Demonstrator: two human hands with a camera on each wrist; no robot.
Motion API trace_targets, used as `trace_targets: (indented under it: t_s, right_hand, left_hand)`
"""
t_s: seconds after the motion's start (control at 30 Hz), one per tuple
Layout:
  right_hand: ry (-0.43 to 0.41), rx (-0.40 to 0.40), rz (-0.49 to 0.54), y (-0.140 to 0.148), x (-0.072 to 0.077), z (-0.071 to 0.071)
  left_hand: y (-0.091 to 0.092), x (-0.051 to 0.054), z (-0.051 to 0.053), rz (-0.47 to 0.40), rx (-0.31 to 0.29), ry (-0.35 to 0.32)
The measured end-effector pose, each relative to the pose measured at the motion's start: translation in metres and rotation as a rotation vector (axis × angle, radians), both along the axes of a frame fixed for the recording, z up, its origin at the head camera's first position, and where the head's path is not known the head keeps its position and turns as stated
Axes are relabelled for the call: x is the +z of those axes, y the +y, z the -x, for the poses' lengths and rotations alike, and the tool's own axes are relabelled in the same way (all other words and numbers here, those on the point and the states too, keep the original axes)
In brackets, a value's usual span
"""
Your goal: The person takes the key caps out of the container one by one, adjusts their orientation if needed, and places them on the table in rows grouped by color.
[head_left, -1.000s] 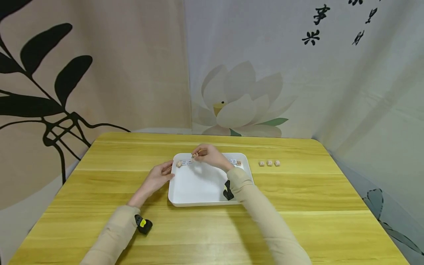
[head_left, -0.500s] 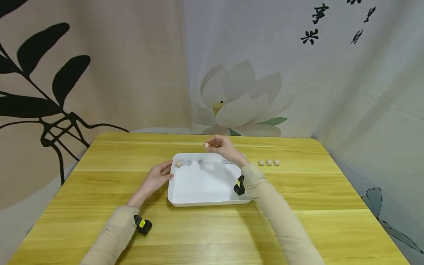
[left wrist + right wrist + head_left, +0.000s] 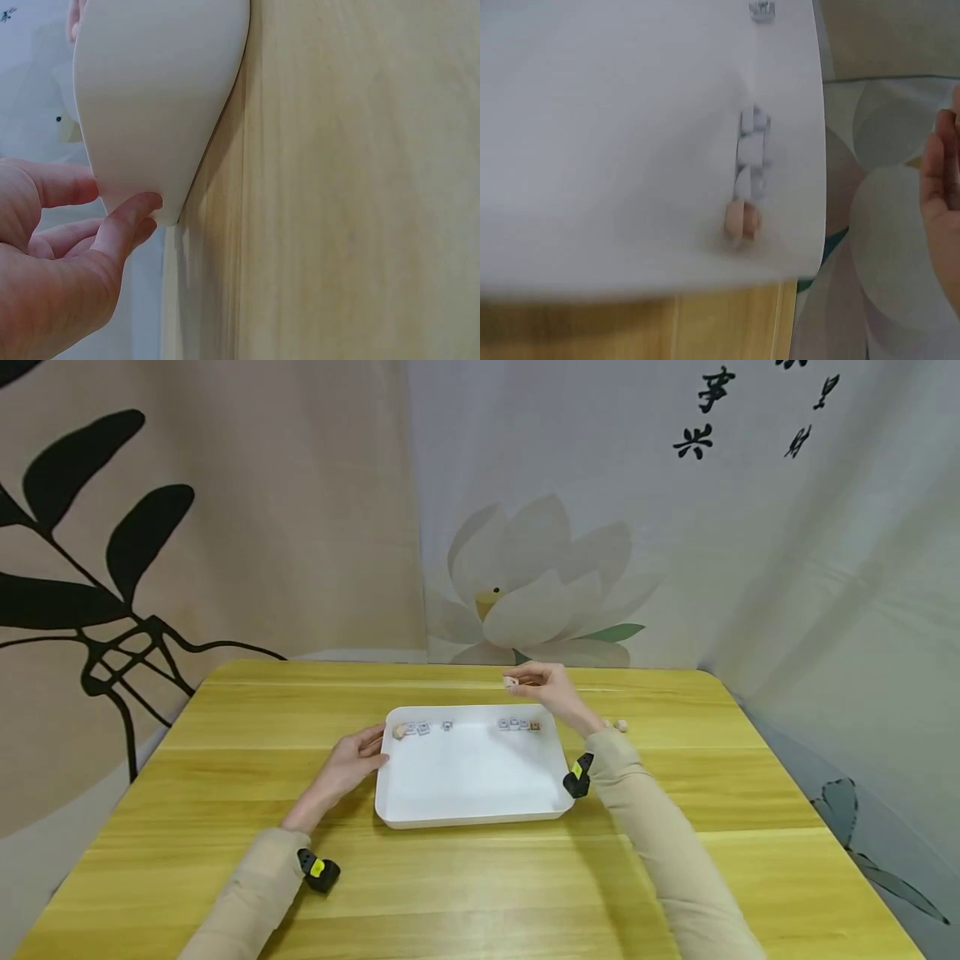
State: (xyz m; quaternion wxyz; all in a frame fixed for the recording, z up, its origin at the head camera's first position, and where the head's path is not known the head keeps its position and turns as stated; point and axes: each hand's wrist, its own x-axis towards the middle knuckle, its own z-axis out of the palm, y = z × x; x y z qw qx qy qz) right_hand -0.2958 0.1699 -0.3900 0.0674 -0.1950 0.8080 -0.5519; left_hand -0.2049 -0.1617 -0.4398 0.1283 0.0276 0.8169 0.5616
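Note:
A white rectangular tray [image 3: 472, 777] lies on the table. My left hand [image 3: 358, 756] holds its left edge; in the left wrist view the thumb [image 3: 135, 214] lies on the outer wall and the index finger meets the rim. My right hand [image 3: 551, 689] pinches a small pale pink block [image 3: 511, 682] above the table, beyond the tray's back edge. Along the back inside the tray lie a tan block [image 3: 399, 732], several small blue-and-white blocks [image 3: 513, 724] in separate groups, and an orange-brown block [image 3: 535, 726]. Their exact kind is too small to tell.
Small pale blocks [image 3: 621, 725] lie on the wooden table [image 3: 450, 893] right of the tray, partly hidden behind my right wrist. A printed curtain [image 3: 337, 527] hangs behind the table.
My right hand has lifted from the tray's back left and moved right, carrying the pale pink block. The left hand stays at the tray's edge. The view has shifted slightly.

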Motion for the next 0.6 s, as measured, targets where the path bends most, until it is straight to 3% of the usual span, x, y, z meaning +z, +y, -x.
trace_targets:
  t_s: [0.33,0.6]
  right_hand:
    - [0.003,-0.096,-0.071,0.06,-0.013,0.0]
    - [-0.078,-0.217,-0.118,0.113,-0.03,-0.005]
  left_hand:
    - [-0.002,0.0,0.0,0.0,-0.016,0.019]
    - [-0.001,0.0,0.0,0.012,-0.004,0.003]
